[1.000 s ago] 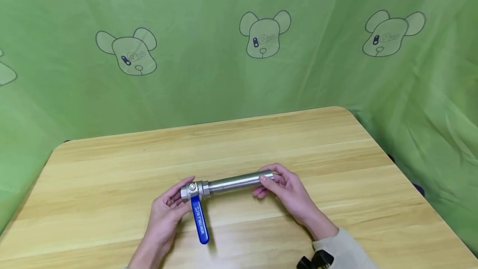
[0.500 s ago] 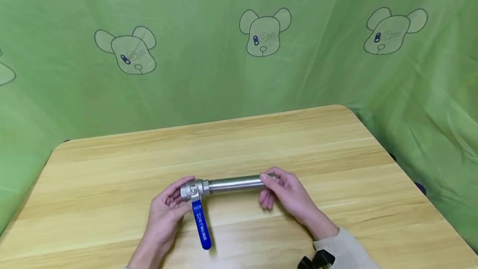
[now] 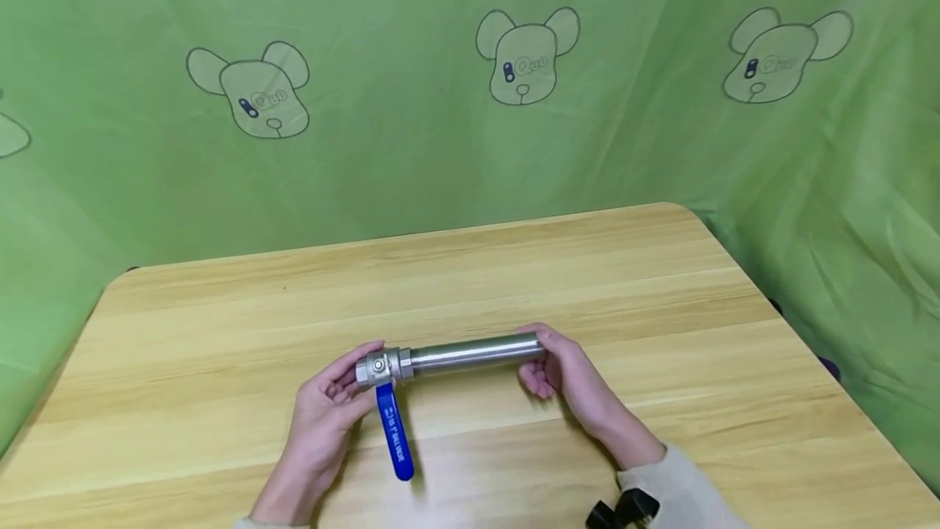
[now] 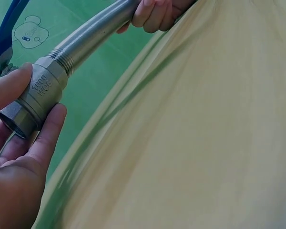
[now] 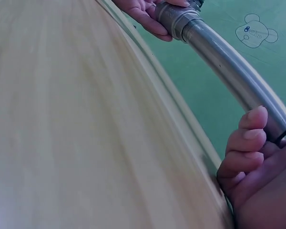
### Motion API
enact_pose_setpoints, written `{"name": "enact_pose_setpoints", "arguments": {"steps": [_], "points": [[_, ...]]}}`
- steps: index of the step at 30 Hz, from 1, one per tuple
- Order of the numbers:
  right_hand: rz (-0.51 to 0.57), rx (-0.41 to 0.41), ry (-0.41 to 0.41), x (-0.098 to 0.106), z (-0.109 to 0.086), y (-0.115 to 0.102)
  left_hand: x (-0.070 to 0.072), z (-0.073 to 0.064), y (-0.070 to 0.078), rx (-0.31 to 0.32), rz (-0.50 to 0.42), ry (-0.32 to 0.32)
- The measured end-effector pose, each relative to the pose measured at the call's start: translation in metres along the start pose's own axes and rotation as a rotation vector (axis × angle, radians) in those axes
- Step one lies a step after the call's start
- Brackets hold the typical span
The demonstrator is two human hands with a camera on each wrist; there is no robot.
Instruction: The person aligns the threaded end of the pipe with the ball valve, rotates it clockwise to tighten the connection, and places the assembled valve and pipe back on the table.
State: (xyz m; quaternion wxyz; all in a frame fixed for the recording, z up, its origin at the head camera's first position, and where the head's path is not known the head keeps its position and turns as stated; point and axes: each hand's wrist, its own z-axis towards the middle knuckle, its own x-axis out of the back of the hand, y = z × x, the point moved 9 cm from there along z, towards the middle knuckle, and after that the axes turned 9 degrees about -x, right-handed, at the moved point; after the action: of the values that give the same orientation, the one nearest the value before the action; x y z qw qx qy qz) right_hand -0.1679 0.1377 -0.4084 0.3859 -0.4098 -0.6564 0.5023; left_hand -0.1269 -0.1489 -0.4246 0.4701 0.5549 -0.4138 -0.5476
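Note:
My left hand [image 3: 323,423] grips the steel body of a ball valve [image 4: 40,90], thumb on one side and fingers on the other. A long blue lever handle [image 3: 395,431] sticks out from the valve toward me. Screwed into the valve's right side is a shiny steel pipe [image 3: 470,354], with some thread showing in the left wrist view. At the pipe's far right end my right hand [image 3: 576,378] holds it, with the index finger behind and the other fingers curled below. The right thumb is partly hidden in the right wrist view. Valve and pipe are held above the table.
The wood-grain table [image 3: 220,317] has rounded far corners. A green curtain [image 3: 396,145] with printed bear heads hangs behind it and along the right side. A black device [image 3: 624,508] sits at the right sleeve [image 3: 676,488].
The right thumb has slid from the pipe's upper side toward its end, and the fingers have shifted round it. The blue lever dipped toward me, then came back up. The left hand keeps its hold.

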Motion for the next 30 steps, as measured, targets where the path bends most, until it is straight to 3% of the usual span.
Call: {"name": "enact_pose_setpoints", "arguments": {"steps": [6,13,19,24,27,30], "points": [[0.021,0.057,-0.044,0.002,-0.001,-0.004,-0.002,0.001,0.000,0.024,0.003,-0.002],[0.014,0.055,-0.089,-0.001,-0.002,-0.003,-0.002,0.001,0.002,0.025,-0.014,0.012],[-0.082,-0.028,0.045,0.006,-0.001,0.002,-0.003,0.000,0.000,0.028,-0.038,-0.002],[-0.251,0.028,0.185,0.013,-0.001,-0.002,-0.002,0.000,-0.002,0.039,-0.056,0.006],[-0.310,0.030,0.209,0.012,0.000,-0.002,-0.001,0.000,-0.003,0.050,-0.059,0.018],[-0.302,0.015,0.192,0.007,-0.001,-0.002,0.000,-0.002,-0.005,0.062,-0.067,0.030]]}}
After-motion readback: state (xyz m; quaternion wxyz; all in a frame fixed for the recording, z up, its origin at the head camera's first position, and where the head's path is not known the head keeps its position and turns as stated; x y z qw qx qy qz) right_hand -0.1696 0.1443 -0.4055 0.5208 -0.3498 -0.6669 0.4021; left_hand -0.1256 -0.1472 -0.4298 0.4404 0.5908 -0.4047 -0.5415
